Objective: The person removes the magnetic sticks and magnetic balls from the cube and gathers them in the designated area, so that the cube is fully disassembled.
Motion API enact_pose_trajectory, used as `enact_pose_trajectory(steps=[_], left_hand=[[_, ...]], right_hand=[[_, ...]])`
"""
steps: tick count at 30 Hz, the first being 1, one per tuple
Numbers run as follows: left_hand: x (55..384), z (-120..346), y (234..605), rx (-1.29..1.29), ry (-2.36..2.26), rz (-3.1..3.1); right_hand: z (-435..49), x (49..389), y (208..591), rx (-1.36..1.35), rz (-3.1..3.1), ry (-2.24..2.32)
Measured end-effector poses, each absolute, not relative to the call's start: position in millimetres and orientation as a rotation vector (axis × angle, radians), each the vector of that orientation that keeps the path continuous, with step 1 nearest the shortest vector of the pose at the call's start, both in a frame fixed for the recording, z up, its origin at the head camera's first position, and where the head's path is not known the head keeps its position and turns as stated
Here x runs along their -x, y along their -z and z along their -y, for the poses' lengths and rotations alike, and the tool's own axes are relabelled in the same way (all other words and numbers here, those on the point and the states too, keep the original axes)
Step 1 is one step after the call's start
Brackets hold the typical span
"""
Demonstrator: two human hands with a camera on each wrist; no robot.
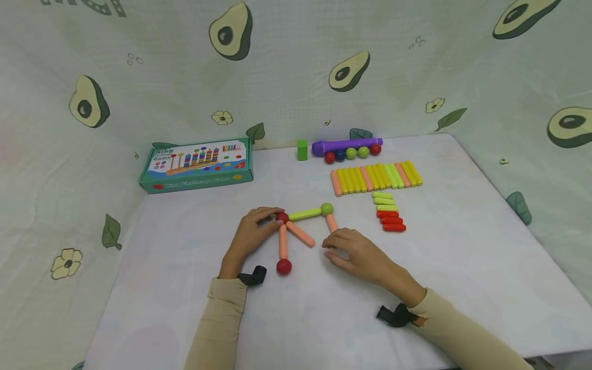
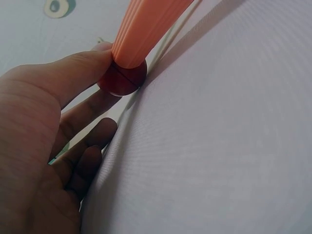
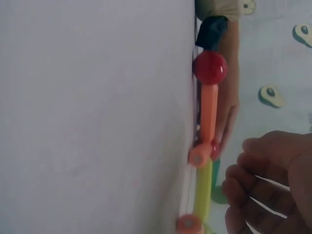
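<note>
My left hand (image 1: 252, 232) pinches a red ball (image 1: 281, 218) between thumb and fingers at the joint of a stick-and-ball frame on the table. From that ball run a yellow-green stick (image 1: 305, 214) to a green ball (image 1: 327, 208), an orange stick (image 1: 300, 234) with a bare end, and another orange stick (image 1: 283, 242) ending in a second red ball (image 1: 284, 266). A further orange stick (image 1: 331, 223) extends from the green ball toward my right hand (image 1: 363, 254). In the right wrist view, loosely bent fingers (image 3: 239, 192) hold nothing, beside the frame.
Behind the hands lie a row of yellow, green and orange sticks (image 1: 376, 177) and a stack of short sticks (image 1: 388, 213). Farther back are a purple stick-like piece (image 1: 347, 146), several balls (image 1: 351, 153), a green block (image 1: 302, 150) and a game box (image 1: 196, 164).
</note>
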State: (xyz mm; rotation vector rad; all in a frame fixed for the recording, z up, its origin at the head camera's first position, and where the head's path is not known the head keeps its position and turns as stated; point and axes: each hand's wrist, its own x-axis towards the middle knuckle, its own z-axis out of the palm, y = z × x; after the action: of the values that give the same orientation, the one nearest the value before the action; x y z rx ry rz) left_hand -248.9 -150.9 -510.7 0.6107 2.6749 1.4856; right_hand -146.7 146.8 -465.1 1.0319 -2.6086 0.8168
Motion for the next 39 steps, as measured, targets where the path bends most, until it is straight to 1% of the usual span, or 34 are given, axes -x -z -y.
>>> enact_pose_trajectory(steps=[7, 14, 21, 25, 32, 39], left_hand=[[248.5, 149.4, 507.7, -0.589, -1.485, -2.671], [252.3, 147.6, 510.5, -0.640, -1.494, -2.675], [251.8, 149.1, 512.8, -0.637, -1.484, -2.705], [252.1, 151.6, 512.1, -0.625, -1.479, -2.700], [252.5, 152.4, 513.7, -0.605, -1.491, -2.685], [250.9, 152.1, 514.4, -0.627, -1.479, -2.692]], right_hand=[[-106.9, 146.4, 468.3, -1.187, 2.589, -0.852], [-82.4, 144.6, 471.8, -1.283, 2.616, -0.862], [-63.8, 143.6, 475.7, -1.239, 2.659, -0.651], [-55.5, 144.9, 475.6, -1.203, 2.668, -0.616], [-53.1, 144.8, 472.3, -1.230, 2.764, -0.745], [-78.0, 143.7, 464.1, -1.121, 2.793, -1.073]])
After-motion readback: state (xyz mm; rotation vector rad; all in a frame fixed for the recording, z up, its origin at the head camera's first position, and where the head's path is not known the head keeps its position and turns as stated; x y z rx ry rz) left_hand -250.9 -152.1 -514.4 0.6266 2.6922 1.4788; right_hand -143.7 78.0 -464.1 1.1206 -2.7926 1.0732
